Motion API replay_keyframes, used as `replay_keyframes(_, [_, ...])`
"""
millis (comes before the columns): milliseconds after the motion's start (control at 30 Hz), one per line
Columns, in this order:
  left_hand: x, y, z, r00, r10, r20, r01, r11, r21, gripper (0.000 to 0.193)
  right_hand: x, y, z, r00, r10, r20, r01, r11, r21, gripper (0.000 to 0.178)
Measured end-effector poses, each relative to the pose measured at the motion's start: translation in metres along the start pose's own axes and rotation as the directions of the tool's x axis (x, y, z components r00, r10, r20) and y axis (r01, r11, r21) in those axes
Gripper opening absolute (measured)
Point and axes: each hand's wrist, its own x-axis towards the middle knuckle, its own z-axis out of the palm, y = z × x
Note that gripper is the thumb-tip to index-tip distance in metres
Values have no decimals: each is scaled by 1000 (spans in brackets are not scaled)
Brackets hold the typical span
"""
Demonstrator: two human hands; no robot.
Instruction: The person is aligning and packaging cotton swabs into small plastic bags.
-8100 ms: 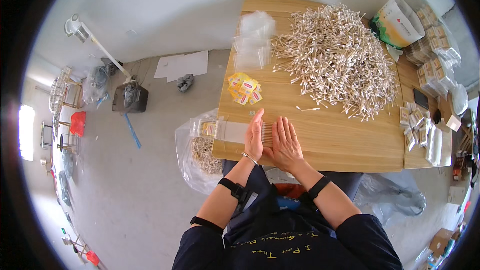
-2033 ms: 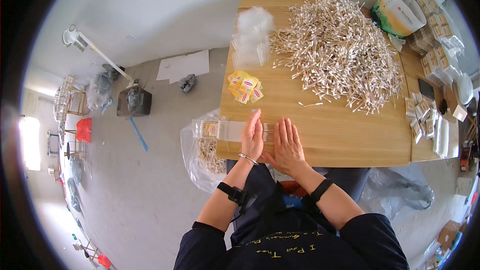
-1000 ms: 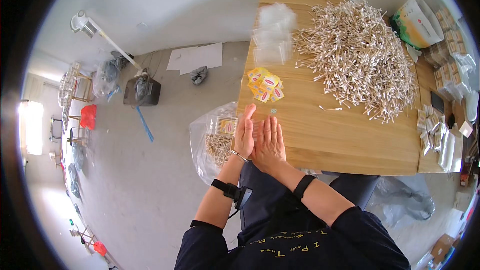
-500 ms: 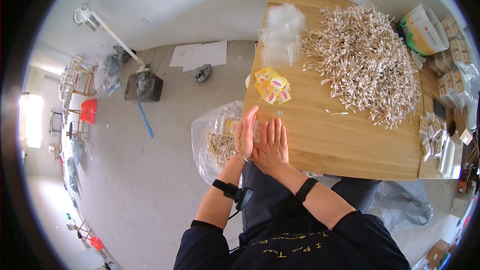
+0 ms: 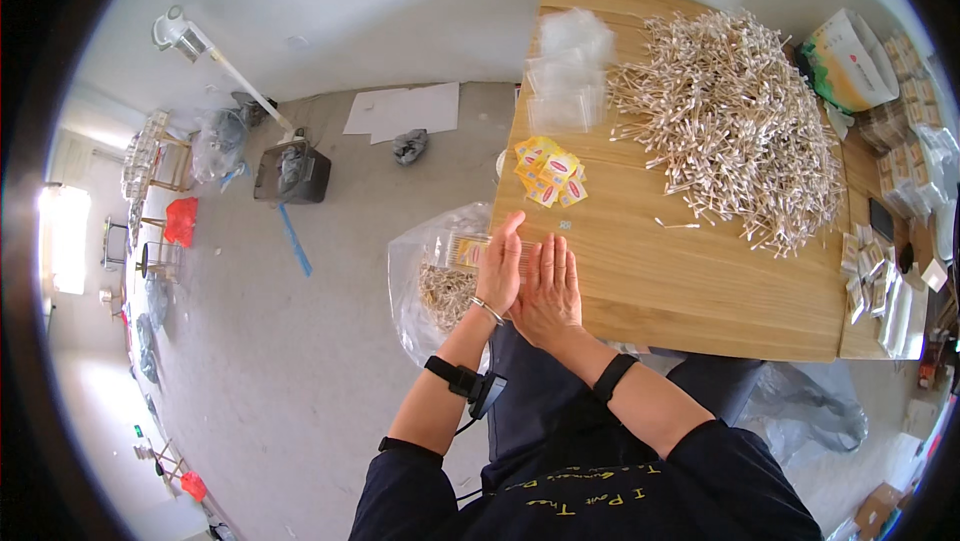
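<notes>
Tan wooden worktop [image 5: 690, 296] edge now meets the flattened left hand [image 5: 499, 269]. Slim pale cotton swabs [image 5: 525, 255] separate it from the straight-fingered right hand [image 5: 547, 291].

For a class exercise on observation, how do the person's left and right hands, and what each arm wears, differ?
The left hand is turned edge-on; the right hand shows its back. The left hand has a silver bangle at its wrist, while none shows on the right. One left forearm band carries a dark boxy device; the black right forearm band looks plain. Both hands are ungloved, fingers extended, by the wooden table.
</notes>
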Motion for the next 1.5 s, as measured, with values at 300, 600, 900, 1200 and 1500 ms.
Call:
replay_keyframes(300, [4, -47, -73, 939, 301, -168, -27, 548, 836, 44, 1, -5, -2, 999, -17, 31, 17, 1000, 13, 83])
replay_keyframes(600, [9, -79, -66, 940, -335, 68, 338, 885, -321, 43, 7, -21, -1, 992, -2, 130, -4, 999, 39, 87])
replay_keyframes(900, [6, -65, -69, 949, -316, 14, 286, 839, -462, 36, 17, -34, 6, 995, 14, 101, -18, 999, 38, 86])
replay_keyframes(1200, [6, -60, -79, 970, -241, 30, 238, 917, -319, 37, 21, -24, 6, 1000, -7, -9, 9, 945, 327, 74])
replay_keyframes(1500, [5, -59, -77, 970, -221, 106, 240, 778, -581, 60, 44, -28, 17, 957, 170, -236, 148, 413, 898, 68])
